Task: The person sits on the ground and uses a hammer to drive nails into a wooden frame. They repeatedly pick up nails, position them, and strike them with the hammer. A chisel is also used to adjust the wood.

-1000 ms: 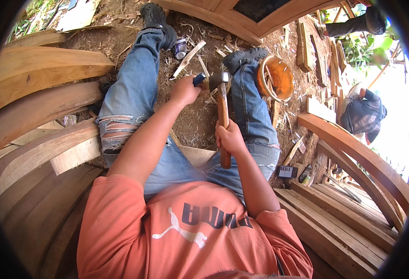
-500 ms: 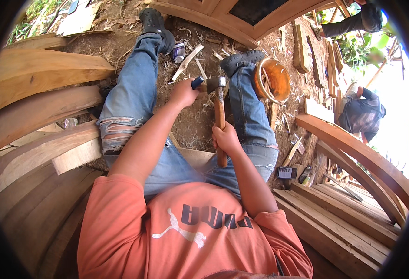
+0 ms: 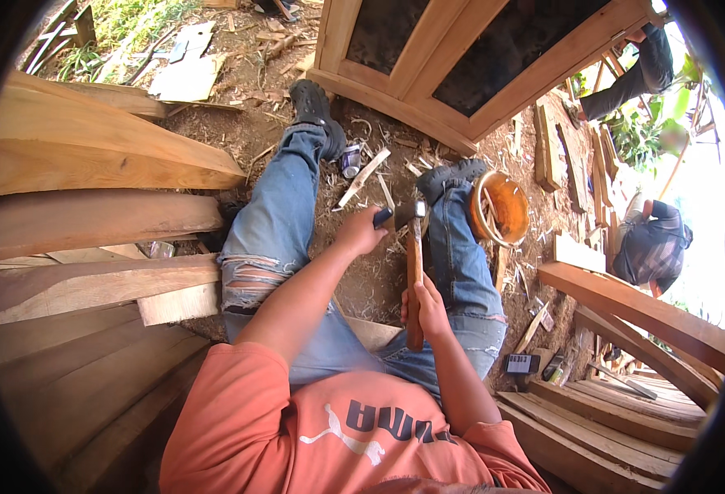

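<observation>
Wooden hammer: right hand fingers wrap the handle low; left hand fingers pinch a dark chisel-like tool just under the head. Keep blows short and square.

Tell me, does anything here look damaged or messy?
Yes. The jeans are torn open at the left knee, with frayed threads across the gap. Wood shavings and offcuts lie scattered over the dirt between the legs. The hammer in the right hand looks sound.

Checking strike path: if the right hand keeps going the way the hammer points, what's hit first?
Likely the dark tool gripped by the left hand: the hammer in the right hand has its head beside it. Depth unclear.
</observation>
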